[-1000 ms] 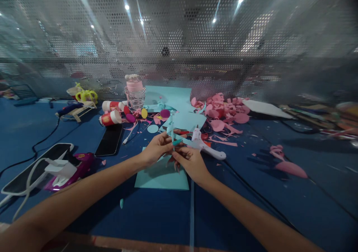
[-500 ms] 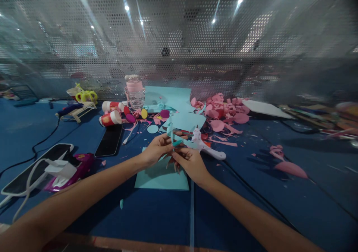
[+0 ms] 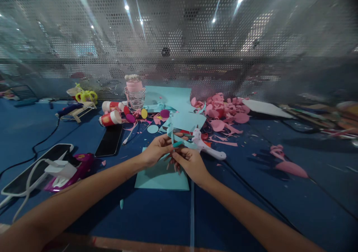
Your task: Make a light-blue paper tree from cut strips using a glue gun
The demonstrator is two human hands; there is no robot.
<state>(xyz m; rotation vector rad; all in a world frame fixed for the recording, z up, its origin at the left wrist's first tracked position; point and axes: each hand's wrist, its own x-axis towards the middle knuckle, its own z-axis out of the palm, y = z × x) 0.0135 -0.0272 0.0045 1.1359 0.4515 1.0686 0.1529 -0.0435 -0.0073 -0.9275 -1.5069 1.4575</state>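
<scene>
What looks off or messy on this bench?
Pink paper offcuts lie heaped and strewn behind the hands. Two red paper cups lie on their sides by the phone. Both hands, left hand and right hand, pinch a light-blue paper strip.

A black phone (image 3: 109, 140) lies left on the blue surface (image 3: 156, 214), near two red paper cups (image 3: 110, 118) on their sides. Farther back stands a pink-lidded jar (image 3: 134, 91). Pink paper scraps (image 3: 223, 110) pile up far right; yellow scissors (image 3: 86, 95) rest far left.
</scene>
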